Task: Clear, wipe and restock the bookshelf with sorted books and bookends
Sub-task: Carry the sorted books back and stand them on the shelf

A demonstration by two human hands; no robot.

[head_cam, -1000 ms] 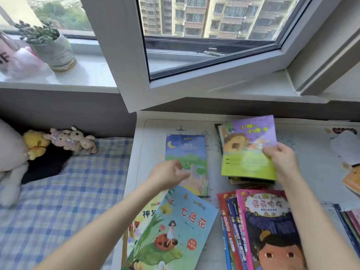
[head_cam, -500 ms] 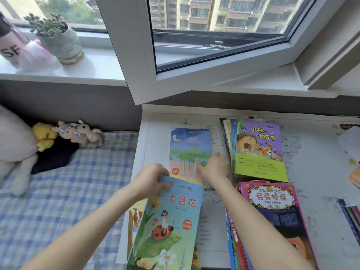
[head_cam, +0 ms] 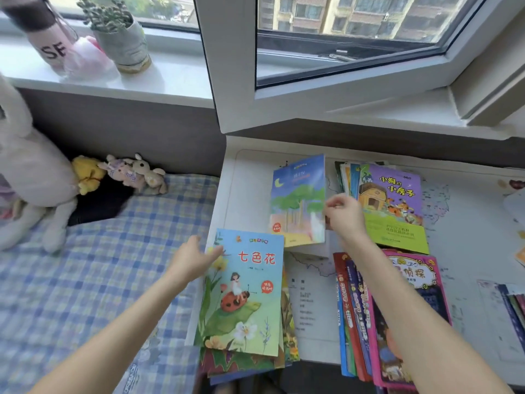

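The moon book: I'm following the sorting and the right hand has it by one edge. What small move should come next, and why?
Probably lift the moon book clear and carry it to a stack, perhaps the ladybird book pile. The right hand pinches its right edge, which looks raised off the desk, and it lies alone while other books sit in piles. The left hand steadies that pile's upper left corner.

Daylit window (head_cam: 341, 38) w/ white sill (head_cam: 113, 78) — checked bed (head_cam: 85, 280) beside white desk (head_cam: 468, 251).

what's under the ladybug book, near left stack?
Under the ladybug book lie more books, only their right and bottom edges showing. Their covers and count are hidden. The left hand touches its left edge.
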